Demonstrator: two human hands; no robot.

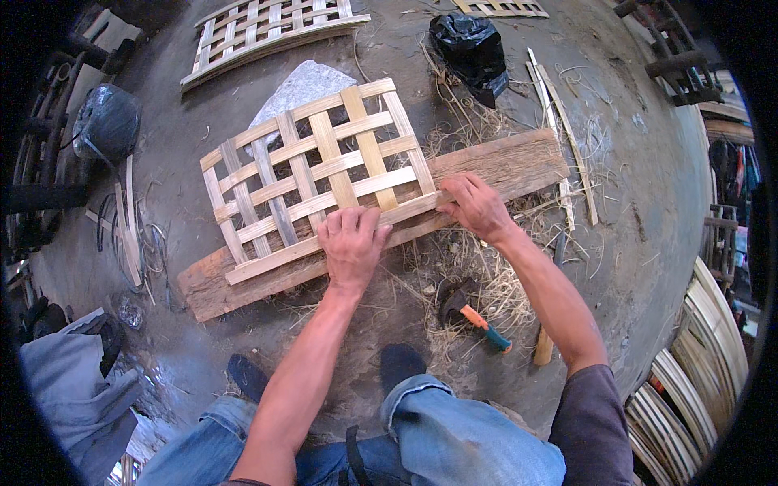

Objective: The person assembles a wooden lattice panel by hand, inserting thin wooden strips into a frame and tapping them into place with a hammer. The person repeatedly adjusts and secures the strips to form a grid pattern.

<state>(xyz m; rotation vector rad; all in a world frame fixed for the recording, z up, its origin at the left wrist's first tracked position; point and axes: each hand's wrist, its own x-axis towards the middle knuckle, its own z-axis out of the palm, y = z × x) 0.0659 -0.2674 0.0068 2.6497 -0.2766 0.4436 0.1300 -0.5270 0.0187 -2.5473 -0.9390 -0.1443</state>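
Note:
A woven panel of pale, flat wooden strips (324,146) lies tilted across a rough brown plank (519,162). Along its near edge runs a straight wooden slat (279,261). My left hand (352,243) is closed over the middle of that slat, knuckles up, fingertips hidden behind it. At the slat's right end, by the panel's near right corner, my right hand (476,209) pinches the edge with thumb and curled fingers. Below the plank, between my forearms, a hammer with an orange and green handle (478,317) rests on the shavings.
Fibre shavings (494,279) litter the floor to the right. A pale stone slab (304,87) shows behind the panel. Farther off are another woven panel (267,28) and a black plastic bag (470,53). Long strips (567,130) lie right; bundled slats (685,389) stand at the lower right.

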